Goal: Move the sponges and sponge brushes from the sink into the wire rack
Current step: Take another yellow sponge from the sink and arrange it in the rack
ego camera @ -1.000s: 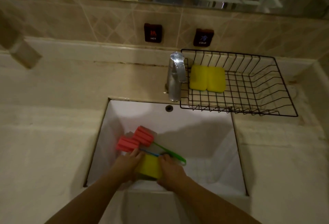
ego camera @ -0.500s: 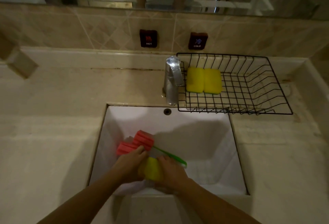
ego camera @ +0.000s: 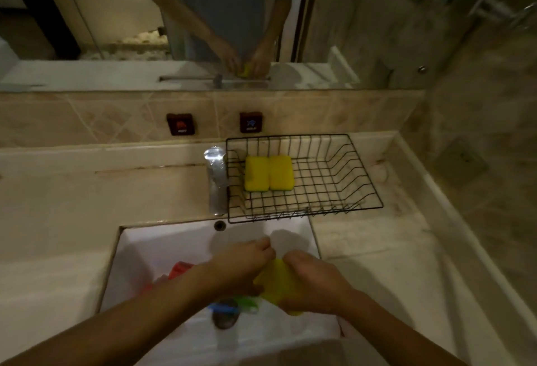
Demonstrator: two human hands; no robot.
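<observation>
a chrome faucet (ego camera: 216,181) stands on the beige stone worktop (ego camera: 87,205). two dark square hot and cold labels (ego camera: 180,124) (ego camera: 251,122) sit on the tiled backsplash (ego camera: 101,117), below a wide mirror (ego camera: 87,16).

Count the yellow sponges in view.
3. Two yellow sponges lie side by side in the wire rack; one is held between both hands over the sink. Others may be hidden.

Dim beige tiled wall (ego camera: 116,115), mirror (ego camera: 87,16), perhaps marble counter (ego camera: 72,205).
</observation>
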